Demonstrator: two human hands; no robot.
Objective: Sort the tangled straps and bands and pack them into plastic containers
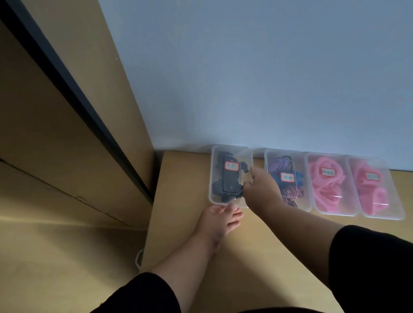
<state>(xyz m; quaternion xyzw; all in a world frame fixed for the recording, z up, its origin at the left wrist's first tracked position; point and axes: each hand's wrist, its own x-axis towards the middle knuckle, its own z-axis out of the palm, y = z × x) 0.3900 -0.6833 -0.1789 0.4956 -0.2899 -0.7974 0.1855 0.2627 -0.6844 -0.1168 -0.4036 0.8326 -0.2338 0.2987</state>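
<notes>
**Against the wall: four lidded boxes in a row**

Along the back edge of the worktop (240, 269) I see four clear plastic boxes, each lidded and labelled. My right hand (261, 188) is on the leftmost box (231, 174), which holds black straps (225, 180); its grip is closed on the box's right rim. My left hand (221, 222) lies flat just below that box, fingers spread. Beside it sit a box of purple and blue bands (286, 172), then two boxes of pink bands (329, 182).
</notes>
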